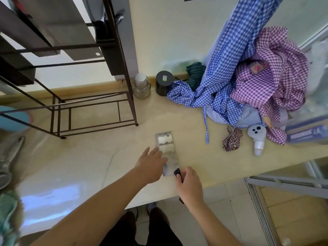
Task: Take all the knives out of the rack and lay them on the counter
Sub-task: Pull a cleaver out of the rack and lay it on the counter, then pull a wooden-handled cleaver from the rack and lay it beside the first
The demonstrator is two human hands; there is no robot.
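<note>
A broad steel cleaver lies flat on the beige counter, blade pointing away from me. My right hand is closed around its dark handle at the counter's front edge. My left hand rests open, fingers spread, against the left side of the blade. The dark metal rack stands at the back left; a black holder hangs on its upper right, with a dark handle showing in it.
A glass jar and a black canister stand by the wall. Blue and purple checked cloths pile up at the right, with a small white device beside them. Metal utensils lie at far left.
</note>
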